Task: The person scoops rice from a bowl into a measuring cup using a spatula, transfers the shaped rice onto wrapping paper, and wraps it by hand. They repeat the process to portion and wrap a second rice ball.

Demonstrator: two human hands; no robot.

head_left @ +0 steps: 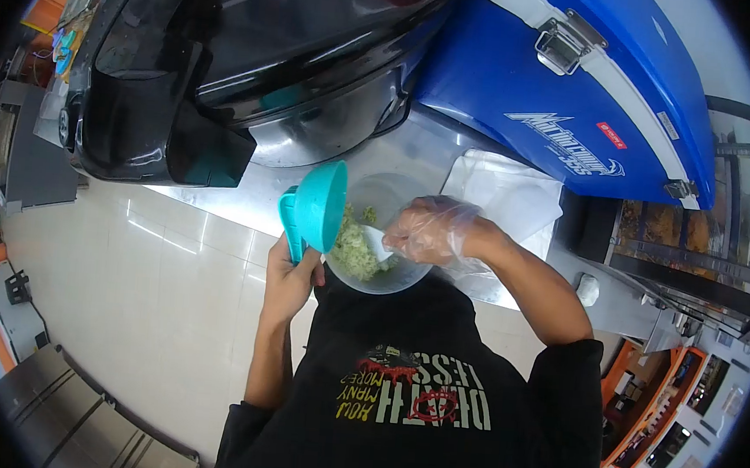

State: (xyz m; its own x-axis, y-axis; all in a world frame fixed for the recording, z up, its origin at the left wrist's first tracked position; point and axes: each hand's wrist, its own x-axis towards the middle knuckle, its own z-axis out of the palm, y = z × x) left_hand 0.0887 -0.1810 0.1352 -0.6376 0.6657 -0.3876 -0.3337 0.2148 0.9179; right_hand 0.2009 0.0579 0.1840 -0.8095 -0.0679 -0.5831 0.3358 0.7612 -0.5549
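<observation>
My left hand (290,280) is closed round the handle of a teal plastic cup (318,206), which is tilted at the left side of a translucent bowl (395,192). Finely shredded, pale green food (354,254) lies in the bowl, mostly on its left side. My right hand (432,232) wears a clear plastic glove and reaches over the bowl. Its fingers grip a white spoon-like utensil (376,243) whose end meets the shreds. The inside of the cup is mostly turned away from me.
A large black-lidded cooker (318,47) with a metal body stands beyond the bowl on the steel counter (279,179). To its right sits a blue cooler box (558,99) with metal latches. White sheets (508,191) lie right of the bowl. Tiled floor (190,265) shows at left.
</observation>
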